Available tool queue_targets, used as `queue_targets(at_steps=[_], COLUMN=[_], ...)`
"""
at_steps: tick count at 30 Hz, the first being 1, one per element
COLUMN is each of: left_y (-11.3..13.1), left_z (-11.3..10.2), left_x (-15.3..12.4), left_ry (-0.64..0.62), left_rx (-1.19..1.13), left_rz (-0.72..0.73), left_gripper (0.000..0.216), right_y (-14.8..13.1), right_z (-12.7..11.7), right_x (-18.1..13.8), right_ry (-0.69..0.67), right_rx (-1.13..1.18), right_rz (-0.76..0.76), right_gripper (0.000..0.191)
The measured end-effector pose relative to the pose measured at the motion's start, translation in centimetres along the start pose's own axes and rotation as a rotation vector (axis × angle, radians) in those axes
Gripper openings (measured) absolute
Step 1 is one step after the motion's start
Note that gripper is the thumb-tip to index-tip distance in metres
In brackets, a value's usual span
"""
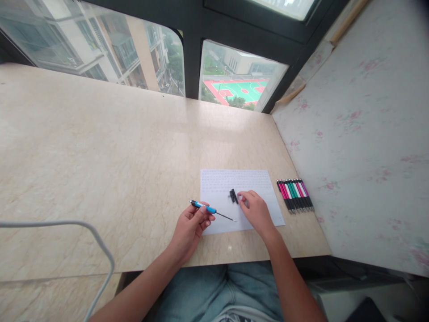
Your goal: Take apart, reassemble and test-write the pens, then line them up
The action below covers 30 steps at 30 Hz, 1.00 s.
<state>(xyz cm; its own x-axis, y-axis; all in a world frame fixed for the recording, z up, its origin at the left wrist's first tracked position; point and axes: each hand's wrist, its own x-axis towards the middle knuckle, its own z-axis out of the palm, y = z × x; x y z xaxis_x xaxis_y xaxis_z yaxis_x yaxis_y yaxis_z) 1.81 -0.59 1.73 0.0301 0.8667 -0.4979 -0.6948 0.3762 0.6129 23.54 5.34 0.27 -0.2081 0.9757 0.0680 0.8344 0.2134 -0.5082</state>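
My left hand (193, 223) is closed around the blue barrel of a click ballpoint pen (207, 208). A thin dark refill (226, 217) sticks out of the barrel's front end, pointing right over the paper. Two short black pen parts (233, 196) lie side by side on a sheet of paper (214, 221), with a small bit beside them too tiny to make out. My right hand (254, 208) is just right of these parts, its fingers bent and the thumb apart from the index finger. The index fingertip is close to the nearer black part; whether it touches cannot be seen.
A row of click pens (295, 196) in pink, white, green and purple lies right of the paper, near the papered wall (362, 147). Marble-patterned desktop (110, 147) stretches left to the windows. A grey cable (97, 237) loops across the lower left.
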Motion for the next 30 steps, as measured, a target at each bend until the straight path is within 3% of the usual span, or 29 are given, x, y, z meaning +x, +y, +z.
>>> queue_targets(at_steps=[6,15,30], left_y=[0.2,-0.2,-0.2], left_z=[0.0,-0.5,-0.5], left_x=[0.1,0.5,0.6], left_ry=[0.024,0.040,0.042], left_rx=[0.006,-0.008,0.005], left_rz=[0.016,0.060,0.083], left_gripper=[0.030,0.026,0.028], right_y=[0.1,-3.6,-5.3], right_z=[-0.3,-2.5,-3.5], right_x=[-0.7,-4.0,-4.5], right_ry=[0.078,0.026,0.076], right_rx=[0.018,0.417,0.315], right_rz=[0.030,0.132,0.027], right_gripper=[0.009,0.014,0.008])
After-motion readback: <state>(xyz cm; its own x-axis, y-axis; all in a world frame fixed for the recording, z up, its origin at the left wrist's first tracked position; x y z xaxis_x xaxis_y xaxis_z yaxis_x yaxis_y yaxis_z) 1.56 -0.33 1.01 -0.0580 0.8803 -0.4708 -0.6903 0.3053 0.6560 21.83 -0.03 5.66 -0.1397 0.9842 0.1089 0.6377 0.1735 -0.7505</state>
